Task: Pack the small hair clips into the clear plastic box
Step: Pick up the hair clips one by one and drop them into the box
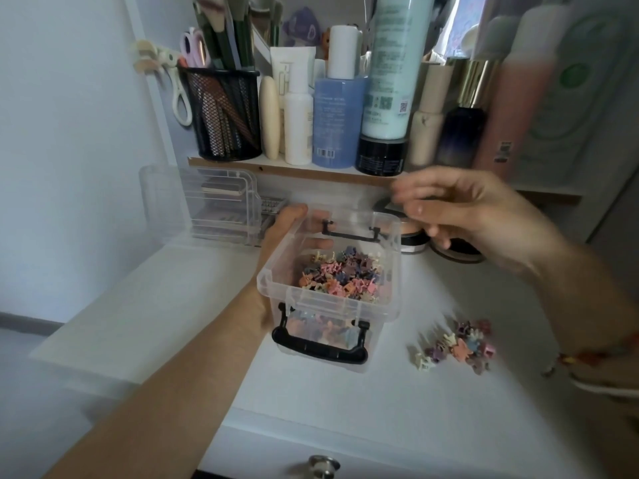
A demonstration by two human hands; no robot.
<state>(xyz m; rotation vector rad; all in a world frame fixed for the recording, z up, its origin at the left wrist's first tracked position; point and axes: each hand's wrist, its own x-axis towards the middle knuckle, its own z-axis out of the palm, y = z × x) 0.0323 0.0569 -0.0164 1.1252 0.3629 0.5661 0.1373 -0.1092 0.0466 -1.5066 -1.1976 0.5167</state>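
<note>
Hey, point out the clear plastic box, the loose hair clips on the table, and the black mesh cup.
clear plastic box [345,304]: head view, near rim.
loose hair clips [460,344]: head view, middle of the pile.
black mesh cup [224,112]: head view, front mesh wall.

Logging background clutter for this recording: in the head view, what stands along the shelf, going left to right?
Black mesh cup → cream oval container → white bottle → blue bottle → mint bottle on its black cap → beige bottle → dark bottle with gold cap → pink bottle.
</note>
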